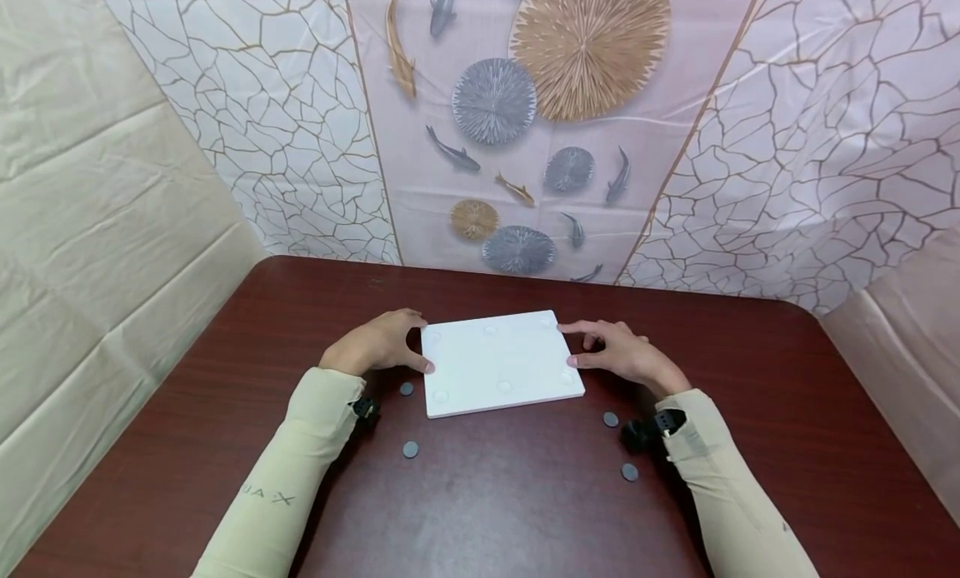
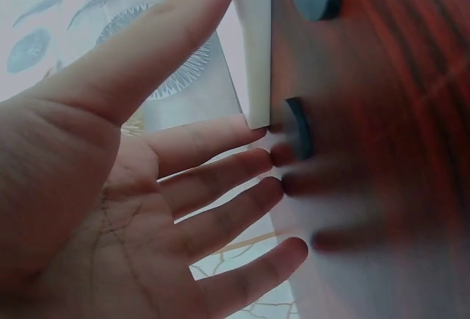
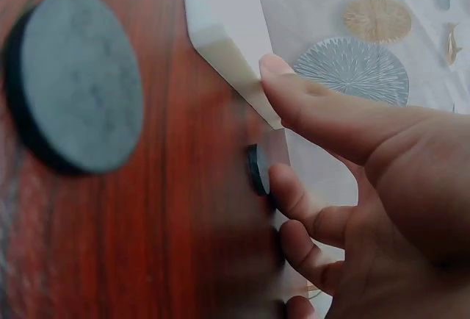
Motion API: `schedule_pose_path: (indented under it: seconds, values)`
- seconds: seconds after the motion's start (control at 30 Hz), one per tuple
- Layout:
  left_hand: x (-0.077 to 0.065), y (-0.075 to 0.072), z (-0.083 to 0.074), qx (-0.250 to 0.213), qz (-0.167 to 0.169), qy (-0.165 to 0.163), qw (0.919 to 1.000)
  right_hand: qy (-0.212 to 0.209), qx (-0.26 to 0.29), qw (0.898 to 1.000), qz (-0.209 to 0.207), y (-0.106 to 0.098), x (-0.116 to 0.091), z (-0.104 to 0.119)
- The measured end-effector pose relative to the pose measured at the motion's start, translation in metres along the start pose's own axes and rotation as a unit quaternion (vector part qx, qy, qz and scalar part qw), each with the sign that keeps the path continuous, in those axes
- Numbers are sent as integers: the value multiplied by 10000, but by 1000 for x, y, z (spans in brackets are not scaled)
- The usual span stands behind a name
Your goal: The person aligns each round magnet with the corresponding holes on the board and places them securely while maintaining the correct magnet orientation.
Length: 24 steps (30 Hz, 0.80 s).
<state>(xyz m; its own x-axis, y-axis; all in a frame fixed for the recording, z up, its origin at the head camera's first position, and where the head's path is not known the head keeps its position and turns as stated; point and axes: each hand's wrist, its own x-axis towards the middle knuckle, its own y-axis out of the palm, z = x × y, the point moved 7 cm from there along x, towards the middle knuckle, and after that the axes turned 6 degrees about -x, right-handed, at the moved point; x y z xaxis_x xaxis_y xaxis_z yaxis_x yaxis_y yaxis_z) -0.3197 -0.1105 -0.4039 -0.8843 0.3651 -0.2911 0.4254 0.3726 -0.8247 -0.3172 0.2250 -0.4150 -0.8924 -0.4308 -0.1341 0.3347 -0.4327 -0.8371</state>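
Observation:
A white rectangular board (image 1: 501,361) with several shallow round hollows lies flat on the table, slightly turned. My left hand (image 1: 381,342) touches its left edge with thumb and index fingertip. In the left wrist view, that hand's fingers are spread and mostly straight, the palm bare beside the board's edge (image 2: 255,54). On the opposite side, my right hand (image 1: 622,353) rests its thumb and extended index finger against the right edge. The right wrist view shows the thumb on the board's side (image 3: 239,69), with other fingers bent loosely around nothing.
Small grey round discs lie on the dark red-brown table (image 1: 495,495): two at left (image 1: 406,389) (image 1: 410,450), two at right (image 1: 611,420) (image 1: 629,472). Behind the table hangs a patterned cloth (image 1: 300,120). A beige cloth wall (image 1: 97,228) stands at the left.

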Motion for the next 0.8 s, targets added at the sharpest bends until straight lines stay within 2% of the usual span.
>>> schedule_pose_path:
  seconds: [0.2,0.47,0.8]
  values:
    - [-3,0,-3,8,58,-195,9998,-61,109,9999,64,0,1,1]
    - [-7,1,-7,73,148,-288,9995,-2,54,9999,130,1,0,1]
    - [-11,1,-13,207,152,-336,9991,-142,180,9995,218,0,-2,6]
